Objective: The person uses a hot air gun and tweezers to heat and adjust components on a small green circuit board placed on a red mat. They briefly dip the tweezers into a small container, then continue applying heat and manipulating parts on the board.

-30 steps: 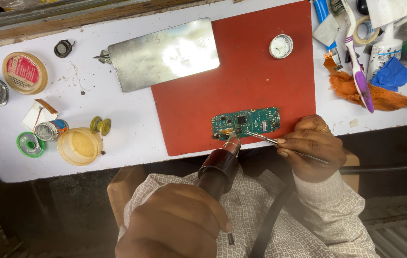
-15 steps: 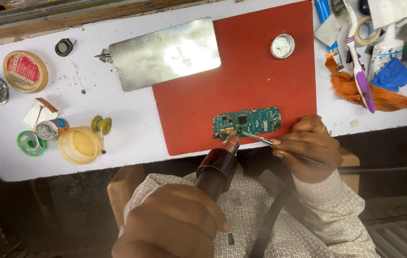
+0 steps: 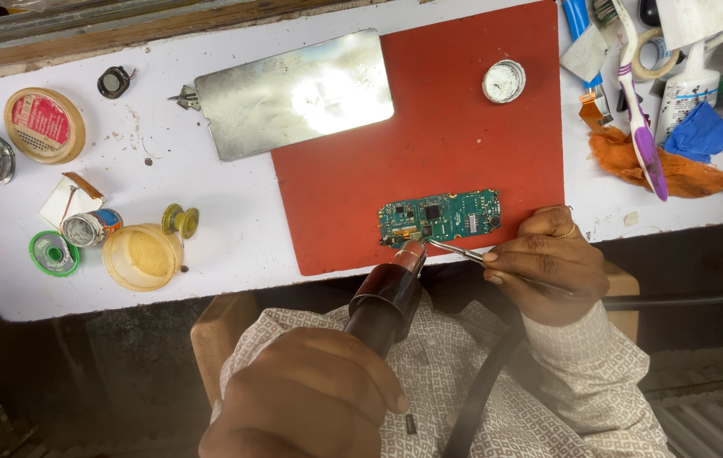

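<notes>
A green circuit board [image 3: 442, 216] lies on the red mat [image 3: 429, 144] near its front edge. My left hand [image 3: 306, 403] grips a black hot-air gun [image 3: 387, 297] whose metal nozzle points at the board's left end. My right hand [image 3: 548, 263] holds metal tweezers [image 3: 455, 250], their tips touching the board's lower left edge beside the nozzle. A black cable [image 3: 480, 390] runs from the gun down across my patterned shirt.
A shiny metal plate [image 3: 293, 93] lies partly on the mat's back left. Left on the white table [image 3: 234, 237]: tape rolls, a yellow bowl [image 3: 142, 256], solder spools. Right: a small round tin [image 3: 504, 81], toothbrush [image 3: 641, 102], orange cloth [image 3: 658, 170], blue rag, bottle.
My right hand and the tweezers have shifted slightly left, bringing the tips closer to the board's lower left edge. The hot-air gun stays at the same spot.
</notes>
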Motion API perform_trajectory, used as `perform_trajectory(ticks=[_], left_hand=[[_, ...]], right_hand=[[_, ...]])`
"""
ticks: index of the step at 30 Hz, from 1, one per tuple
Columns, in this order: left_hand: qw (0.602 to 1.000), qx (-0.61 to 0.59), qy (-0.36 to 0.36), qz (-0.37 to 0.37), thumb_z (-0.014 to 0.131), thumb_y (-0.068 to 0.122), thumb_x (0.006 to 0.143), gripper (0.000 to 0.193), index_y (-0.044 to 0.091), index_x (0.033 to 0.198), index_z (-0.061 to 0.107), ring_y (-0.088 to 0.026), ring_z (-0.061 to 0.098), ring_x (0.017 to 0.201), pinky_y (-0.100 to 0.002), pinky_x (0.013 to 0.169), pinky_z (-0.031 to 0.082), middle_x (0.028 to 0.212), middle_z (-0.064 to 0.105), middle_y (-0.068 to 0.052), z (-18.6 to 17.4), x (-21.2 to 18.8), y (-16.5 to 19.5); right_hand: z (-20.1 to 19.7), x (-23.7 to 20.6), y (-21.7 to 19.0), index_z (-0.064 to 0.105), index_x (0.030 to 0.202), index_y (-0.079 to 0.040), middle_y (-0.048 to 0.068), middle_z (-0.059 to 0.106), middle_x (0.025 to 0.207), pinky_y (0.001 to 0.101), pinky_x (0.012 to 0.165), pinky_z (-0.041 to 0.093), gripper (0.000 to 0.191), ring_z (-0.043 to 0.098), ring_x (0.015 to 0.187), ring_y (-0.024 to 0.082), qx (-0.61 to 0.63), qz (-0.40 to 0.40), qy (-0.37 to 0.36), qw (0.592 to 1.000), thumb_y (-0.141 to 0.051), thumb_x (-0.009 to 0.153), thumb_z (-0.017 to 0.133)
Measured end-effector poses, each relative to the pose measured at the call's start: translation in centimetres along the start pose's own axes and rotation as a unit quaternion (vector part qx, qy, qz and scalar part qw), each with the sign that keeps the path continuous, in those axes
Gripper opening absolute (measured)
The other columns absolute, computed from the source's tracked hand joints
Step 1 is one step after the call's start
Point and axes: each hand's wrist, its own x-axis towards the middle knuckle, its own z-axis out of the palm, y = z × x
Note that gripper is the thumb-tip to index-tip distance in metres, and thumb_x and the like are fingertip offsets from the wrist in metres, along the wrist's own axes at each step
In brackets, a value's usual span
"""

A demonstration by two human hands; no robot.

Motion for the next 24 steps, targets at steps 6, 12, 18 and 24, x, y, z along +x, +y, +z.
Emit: perform_trajectory(ticks=[6,12,18,24], left_hand=[[0.999,-0.016,-0.004,0.035,0.064,0.008,0.09,0.04,0.005,0.06,0.039,-0.028,0.063,0.049,-0.049,0.059,0.069,0.059,0.06,-0.014,0.1,0.6,0.0],[1.0,0.004,-0.001,0.021,0.065,0.008,0.093,0.039,0.005,0.062,0.042,-0.029,0.065,0.053,-0.048,0.061,0.069,0.061,0.06,-0.013,0.2,0.6,0.1],[1.0,0.006,0.01,0.02,0.065,0.009,0.09,0.041,0.006,0.059,0.039,-0.027,0.063,0.049,-0.047,0.059,0.069,0.058,0.059,-0.012,0.4,0.8,0.3],[0.998,-0.037,-0.027,0.047,0.062,0.008,0.097,0.037,0.003,0.066,0.043,-0.03,0.065,0.055,-0.05,0.064,0.07,0.064,0.062,-0.015,0.1,1.3,0.0]], right_hand=[[0.0,0.0,0.2,0.075,0.088,-0.007,0.004,0.075,0.084,0.0331,0.08,0.044,0.023,0.06,0.075,0.015,-0.004,-0.009,-0.002,1.0,-0.002,0.068,0.086],[0.1,-0.2,0.2,0.076,0.09,-0.007,0.004,0.076,0.084,0.0332,0.082,0.045,0.022,0.062,0.076,0.015,-0.012,-0.006,0.004,1.0,-0.004,0.071,0.087],[0.0,-0.2,0.3,0.076,0.09,-0.008,0.004,0.076,0.084,0.033,0.083,0.045,0.022,0.062,0.075,0.014,-0.014,-0.008,-0.002,1.0,-0.005,0.071,0.087],[0.0,-0.2,0.2,0.076,0.089,-0.007,0.004,0.076,0.084,0.0328,0.081,0.044,0.023,0.061,0.075,0.015,-0.013,-0.006,0.001,1.0,-0.003,0.07,0.087]])
